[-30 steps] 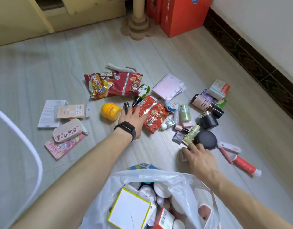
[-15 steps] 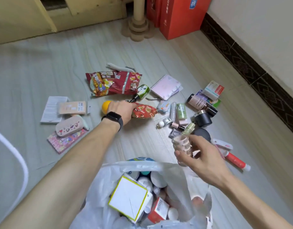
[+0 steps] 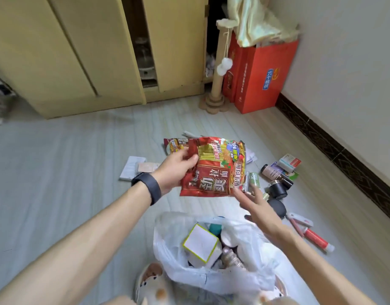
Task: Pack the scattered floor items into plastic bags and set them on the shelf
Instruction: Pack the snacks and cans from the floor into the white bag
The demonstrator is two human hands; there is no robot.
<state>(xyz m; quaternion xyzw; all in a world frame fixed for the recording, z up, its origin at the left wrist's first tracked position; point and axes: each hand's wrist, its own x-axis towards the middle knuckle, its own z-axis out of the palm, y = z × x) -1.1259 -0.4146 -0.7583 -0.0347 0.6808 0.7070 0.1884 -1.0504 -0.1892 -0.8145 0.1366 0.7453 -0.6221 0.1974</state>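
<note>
My left hand (image 3: 176, 170) grips a red noodle packet (image 3: 214, 168) by its left edge and holds it in the air above the floor. My right hand (image 3: 259, 208) is open, fingers spread, with its fingertips at the packet's lower right corner. Below both hands stands a clear plastic bag (image 3: 251, 276), open at the top, holding a white box with a yellow-green edge (image 3: 200, 243), a small ribbed bottle (image 3: 231, 259) and other items. A second red snack packet (image 3: 174, 145) lies on the floor behind the held one.
Loose items lie on the floor at the right: a black jar (image 3: 279, 190), a brown tube (image 3: 271, 171), a small white and red box (image 3: 290, 162), a red tube (image 3: 317, 239), a pink tool (image 3: 299, 222). Papers (image 3: 133, 168) lie left. Yellow cabinets (image 3: 84, 51), a red carton (image 3: 262, 78) and a scratching post (image 3: 218, 84) stand behind.
My left hand has lifted the red noodle packet off the floor. My right hand has let go of the ribbed bottle, which now lies in the bag. The camera has tilted upward.
</note>
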